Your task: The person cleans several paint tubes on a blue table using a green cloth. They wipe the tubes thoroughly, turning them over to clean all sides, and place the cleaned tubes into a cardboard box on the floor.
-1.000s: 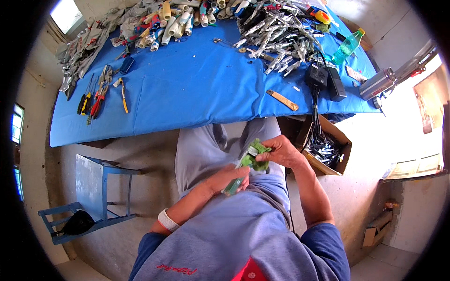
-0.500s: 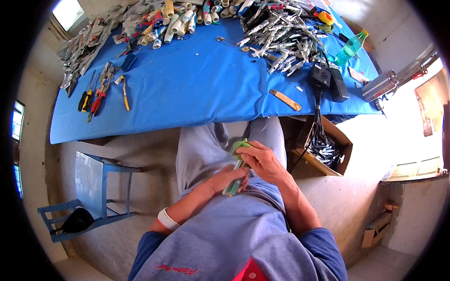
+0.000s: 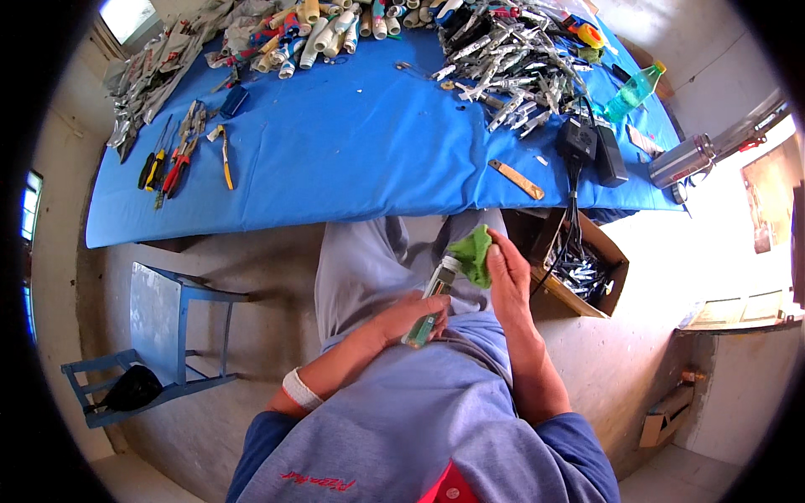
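Observation:
Above my lap, my left hand [image 3: 415, 315] is closed round a narrow, flat strip [image 3: 438, 281]. The strip is held at a slant, with a whitish upper end, a dark middle and a greenish lower end below my fingers; its exact kind I cannot make out. My fingers cover part of its length. Just right of the strip's upper end, my right hand [image 3: 509, 272] pinches a crumpled green cloth [image 3: 475, 256] between thumb and fingers. The cloth hangs beside the whitish end, touching it or very close.
A blue-covered table [image 3: 335, 159] stands ahead, bearing pliers [image 3: 184, 161], a wooden-handled blade [image 3: 516, 179], piled silvery strips [image 3: 520, 71], rolled tubes [image 3: 323, 38], a green bottle [image 3: 635, 94] and a metal flask [image 3: 681, 161]. A cardboard box [image 3: 579, 298] stands right, a blue chair [image 3: 159, 327] left.
My right hand has moved up and right with the green cloth, away from wrapping the strip's upper end, which now shows. My left hand keeps its hold on the strip.

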Tool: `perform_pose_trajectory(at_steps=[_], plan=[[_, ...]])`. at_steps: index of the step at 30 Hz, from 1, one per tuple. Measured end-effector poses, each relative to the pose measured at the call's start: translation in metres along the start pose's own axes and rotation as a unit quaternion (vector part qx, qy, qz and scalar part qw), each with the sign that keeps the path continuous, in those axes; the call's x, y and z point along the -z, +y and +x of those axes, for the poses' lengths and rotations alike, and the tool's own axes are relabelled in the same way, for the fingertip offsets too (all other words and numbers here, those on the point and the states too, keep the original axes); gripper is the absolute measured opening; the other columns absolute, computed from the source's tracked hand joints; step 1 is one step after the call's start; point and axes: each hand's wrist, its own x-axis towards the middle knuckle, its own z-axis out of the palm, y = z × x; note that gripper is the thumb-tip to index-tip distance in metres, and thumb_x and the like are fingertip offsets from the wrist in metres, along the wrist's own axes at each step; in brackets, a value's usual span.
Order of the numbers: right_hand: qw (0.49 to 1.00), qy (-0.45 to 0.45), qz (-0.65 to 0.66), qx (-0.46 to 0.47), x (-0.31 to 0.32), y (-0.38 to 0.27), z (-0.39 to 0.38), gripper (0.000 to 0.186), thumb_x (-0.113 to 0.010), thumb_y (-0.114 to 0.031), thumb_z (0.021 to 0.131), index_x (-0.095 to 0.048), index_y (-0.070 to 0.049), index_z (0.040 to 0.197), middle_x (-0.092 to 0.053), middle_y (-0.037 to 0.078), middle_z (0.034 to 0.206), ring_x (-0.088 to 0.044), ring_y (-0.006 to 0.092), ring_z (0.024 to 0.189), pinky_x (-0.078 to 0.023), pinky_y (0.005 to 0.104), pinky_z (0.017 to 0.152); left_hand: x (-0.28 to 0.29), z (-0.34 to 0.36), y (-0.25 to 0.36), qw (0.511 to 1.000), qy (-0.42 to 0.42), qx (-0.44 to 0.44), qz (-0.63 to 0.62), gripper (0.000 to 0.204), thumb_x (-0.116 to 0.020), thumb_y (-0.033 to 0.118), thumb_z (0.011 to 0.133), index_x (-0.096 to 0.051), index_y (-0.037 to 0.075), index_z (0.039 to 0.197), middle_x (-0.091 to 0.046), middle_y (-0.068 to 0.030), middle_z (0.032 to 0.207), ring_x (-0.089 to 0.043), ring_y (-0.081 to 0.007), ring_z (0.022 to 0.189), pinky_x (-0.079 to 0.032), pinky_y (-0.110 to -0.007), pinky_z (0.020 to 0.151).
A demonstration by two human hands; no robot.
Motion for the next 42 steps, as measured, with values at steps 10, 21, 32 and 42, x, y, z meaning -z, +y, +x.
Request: perform_pose_trajectory(at_steps=[10, 21, 32, 42], plan=[[0.977, -0.126, -0.158, -0.069, -0.006, -0.005, -0.011, 0.030, -0.069, -0.021, 0.097, -0.064, 0.003, 0.114, -0.068, 0.006, 0.088, -0.061, 0.0091, 0.082, -0.051, 0.0266, 0.072, 0.000, 0.001, -0.006, 0.999, 0.024, 0.007, 0.024, 0.042, -0.062, 0.043, 0.098, -0.059, 0.005, 0.081, -0.061, -0.0084, 0.074, -0.059, -0.0159, 0.061, -0.050, -0.030, 0.059], [0.953, -0.214, -0.213, 0.003, 0.000, -0.004, 0.005, 0.028, -0.070, -0.024, 0.095, -0.066, 0.003, 0.094, -0.063, 0.008, 0.070, -0.053, 0.0095, 0.064, -0.046, 0.0271, 0.060, -0.007, -0.007, 0.003, 0.999, 0.004, 0.029, 0.025, 0.042, -0.066, 0.044, 0.095, -0.064, 0.004, 0.082, -0.065, -0.0078, 0.076, -0.061, -0.0129, 0.060, -0.048, -0.027, 0.054], [0.931, -0.021, 0.310, -0.193, -0.024, 0.022, -0.003, 0.032, -0.049, -0.026, 0.106, -0.069, -0.001, 0.104, -0.074, 0.014, 0.097, -0.069, 0.0172, 0.078, -0.058, 0.0313, 0.071, -0.010, -0.003, 0.009, 0.996, 0.033, 0.004, 0.089, 0.044, -0.068, 0.045, 0.094, -0.065, 0.003, 0.079, -0.065, -0.0065, 0.072, -0.059, -0.0122, 0.057, -0.047, -0.026, 0.052], [0.969, -0.040, -0.242, 0.027, -0.025, 0.003, -0.019, 0.026, -0.069, -0.023, 0.097, -0.063, 0.002, 0.099, -0.064, 0.009, 0.071, -0.058, 0.0107, 0.066, -0.048, 0.0289, 0.060, -0.003, -0.002, -0.001, 0.999, 0.021, 0.007, 0.035, 0.039, -0.063, 0.040, 0.097, -0.065, 0.002, 0.093, -0.065, -0.0081, 0.075, -0.061, -0.0150, 0.062, -0.049, -0.028, 0.056]])
